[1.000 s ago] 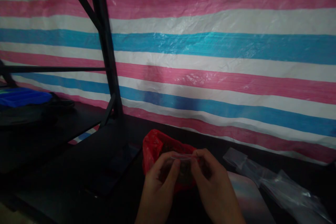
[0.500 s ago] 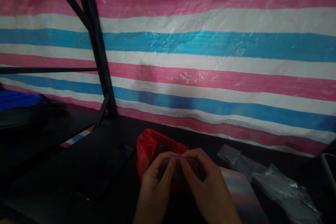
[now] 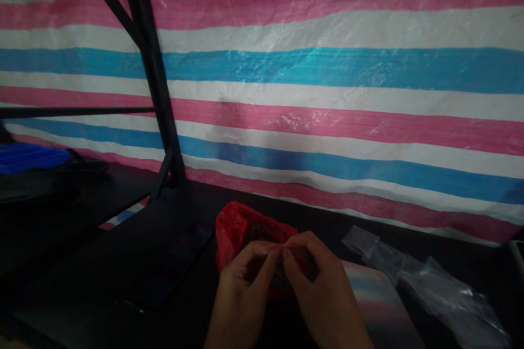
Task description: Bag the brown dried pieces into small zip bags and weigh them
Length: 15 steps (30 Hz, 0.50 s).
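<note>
Fingers of the left hand [image 3: 241,289] and right hand [image 3: 323,289] pinched the top strip of a small clear bag [image 3: 282,267], held above the red bag [image 3: 235,229] at the worktop's [image 3: 172,262] near edge; sealing seemed underway, and pressing along the strip looked next

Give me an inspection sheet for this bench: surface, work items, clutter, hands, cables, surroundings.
Surface: dark table, dimly lit.
Work items: small clear bag pinched at its top edge by both hands, dark contents; red bag right behind it.
Clutter: clear plastic bags lying to the right; a glossy sheet under the right wrist; blue item on the left shelf.
Hands: left hand and right hand, fingertips meeting on the small clear bag.
Cables: nothing seen.
Surroundings: striped tarp in pink, white and blue behind; black metal frame at left.
</note>
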{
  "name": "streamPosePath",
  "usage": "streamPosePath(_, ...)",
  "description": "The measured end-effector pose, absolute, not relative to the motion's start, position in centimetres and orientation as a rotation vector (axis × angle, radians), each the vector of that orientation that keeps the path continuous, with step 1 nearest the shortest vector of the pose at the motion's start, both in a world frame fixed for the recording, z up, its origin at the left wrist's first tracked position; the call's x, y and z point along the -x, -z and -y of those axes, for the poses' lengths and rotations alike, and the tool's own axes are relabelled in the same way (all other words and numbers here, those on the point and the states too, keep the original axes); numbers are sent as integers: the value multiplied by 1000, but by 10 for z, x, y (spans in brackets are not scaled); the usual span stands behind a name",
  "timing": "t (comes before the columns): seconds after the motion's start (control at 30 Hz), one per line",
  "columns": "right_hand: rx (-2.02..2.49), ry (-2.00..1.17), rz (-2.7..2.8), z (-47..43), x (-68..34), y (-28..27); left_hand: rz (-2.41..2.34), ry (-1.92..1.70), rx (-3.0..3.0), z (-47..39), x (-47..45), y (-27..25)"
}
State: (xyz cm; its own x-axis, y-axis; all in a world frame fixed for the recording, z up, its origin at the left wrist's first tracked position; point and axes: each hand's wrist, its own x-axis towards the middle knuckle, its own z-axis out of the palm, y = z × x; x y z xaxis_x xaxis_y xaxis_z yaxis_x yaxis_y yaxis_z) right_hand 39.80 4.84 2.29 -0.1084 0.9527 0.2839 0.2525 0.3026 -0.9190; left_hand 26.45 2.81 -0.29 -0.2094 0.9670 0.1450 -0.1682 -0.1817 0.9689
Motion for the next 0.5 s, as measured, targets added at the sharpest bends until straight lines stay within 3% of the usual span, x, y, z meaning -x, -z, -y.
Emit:
streamPosePath(0.23, 1133, -1016, 1486, -50, -392, -20, -1106, -1585, -1029, -36, -258, 9)
streamPosePath(0.5, 1157, -937, 1580, -48, -384, -22, -1180, -1631, -1111, -31, -251, 4)
